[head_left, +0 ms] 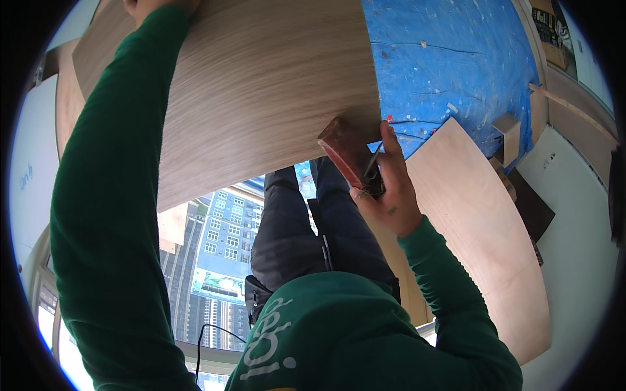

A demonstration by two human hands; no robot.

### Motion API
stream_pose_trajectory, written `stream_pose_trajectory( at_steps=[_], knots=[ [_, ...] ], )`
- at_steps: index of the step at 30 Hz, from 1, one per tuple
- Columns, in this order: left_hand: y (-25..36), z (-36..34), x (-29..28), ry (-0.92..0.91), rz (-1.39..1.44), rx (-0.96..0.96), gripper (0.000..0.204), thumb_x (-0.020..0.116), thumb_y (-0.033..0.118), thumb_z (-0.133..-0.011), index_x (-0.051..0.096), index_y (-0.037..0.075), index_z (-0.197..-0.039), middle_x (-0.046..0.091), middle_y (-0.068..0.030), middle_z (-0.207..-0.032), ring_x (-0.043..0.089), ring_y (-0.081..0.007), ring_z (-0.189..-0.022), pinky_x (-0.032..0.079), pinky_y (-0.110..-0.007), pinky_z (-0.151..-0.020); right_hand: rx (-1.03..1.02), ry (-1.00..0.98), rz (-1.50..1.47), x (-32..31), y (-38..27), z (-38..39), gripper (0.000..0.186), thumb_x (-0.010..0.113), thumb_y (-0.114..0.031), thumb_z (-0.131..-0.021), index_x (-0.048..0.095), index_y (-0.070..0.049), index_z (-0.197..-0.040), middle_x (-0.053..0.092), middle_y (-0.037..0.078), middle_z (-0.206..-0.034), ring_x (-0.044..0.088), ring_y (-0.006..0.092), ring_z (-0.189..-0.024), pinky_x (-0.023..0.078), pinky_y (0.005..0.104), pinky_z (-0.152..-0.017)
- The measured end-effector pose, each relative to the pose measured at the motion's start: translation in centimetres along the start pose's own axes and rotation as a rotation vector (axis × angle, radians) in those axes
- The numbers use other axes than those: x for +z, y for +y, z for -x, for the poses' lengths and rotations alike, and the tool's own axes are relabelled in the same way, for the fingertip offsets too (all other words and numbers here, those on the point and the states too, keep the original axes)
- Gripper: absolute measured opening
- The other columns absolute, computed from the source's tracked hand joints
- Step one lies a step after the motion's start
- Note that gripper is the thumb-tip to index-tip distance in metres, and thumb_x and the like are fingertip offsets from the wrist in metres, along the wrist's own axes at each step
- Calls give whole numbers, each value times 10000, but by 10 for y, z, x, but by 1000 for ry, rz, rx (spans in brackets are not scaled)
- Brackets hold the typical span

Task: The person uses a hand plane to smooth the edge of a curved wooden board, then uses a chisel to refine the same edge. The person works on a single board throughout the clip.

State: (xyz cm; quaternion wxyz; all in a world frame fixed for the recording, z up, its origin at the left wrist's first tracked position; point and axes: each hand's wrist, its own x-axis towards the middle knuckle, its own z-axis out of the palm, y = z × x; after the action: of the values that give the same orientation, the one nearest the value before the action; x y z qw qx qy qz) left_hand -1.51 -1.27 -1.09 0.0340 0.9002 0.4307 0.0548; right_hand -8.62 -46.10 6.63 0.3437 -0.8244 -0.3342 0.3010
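Note:
A large wood-grain panel (274, 85) lies in front of me, its near right corner close to my body. My right hand (391, 189) is closed around a small reddish-brown wooden hand plane (343, 151) with a metal blade showing. The plane is at that near right corner, overlapping the panel's edge; whether its sole touches the edge cannot be made out. My left arm stretches far forward over the panel. Only a part of my left hand (153, 6) shows at the top rim, at the panel's far left, and its fingers are cut off from view.
Blue sheeting (450, 58) with specks and scraps covers the surface beyond the panel's right edge. A pale plywood sheet (476, 241) leans at my right, near a small wooden block (507, 137) and a dark board (531, 205). Behind me, a window (222, 260) shows buildings; a black cable (202, 339) hangs there.

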Motion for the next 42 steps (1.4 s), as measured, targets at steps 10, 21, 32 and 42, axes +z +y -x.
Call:
stream_pose_trajectory(
  at_steps=[10,21,32,42],
  knots=[
    [-1,-2,-8,-68,-20,-23,708,344,565,-1083,308,143,-1650,267,-136,-1726,205,-338,-1601,128,-502,-1312,20,-16,49,4,3,36,421,805,-208,-795,564,30,-1046,231,348,-1674,189,621,-1527,326,640,-1196],
    [2,4,-18,-99,-25,-16,727,317,579,-1081,293,135,-1656,238,-133,-1737,176,-327,-1611,110,-488,-1319,87,43,-94,-1,3,44,447,823,-189,-765,592,4,-1095,405,301,-1554,418,500,-1413,425,552,-1106],
    [0,1,-11,-53,-14,-25,715,370,545,-1078,316,108,-1642,265,-138,-1725,202,-315,-1602,125,-496,-1315,278,392,-247,-59,23,-114,363,801,-246,-889,654,21,-1087,659,68,-910,584,144,-800,502,306,-736],
    [9,5,-21,16,64,-9,675,433,497,-1061,417,76,-1588,350,-152,-1686,251,-320,-1583,148,-511,-1301,190,420,-358,-80,7,-260,416,797,-313,-896,683,49,-1066,704,75,-954,630,142,-855,518,317,-774]
  ],
)
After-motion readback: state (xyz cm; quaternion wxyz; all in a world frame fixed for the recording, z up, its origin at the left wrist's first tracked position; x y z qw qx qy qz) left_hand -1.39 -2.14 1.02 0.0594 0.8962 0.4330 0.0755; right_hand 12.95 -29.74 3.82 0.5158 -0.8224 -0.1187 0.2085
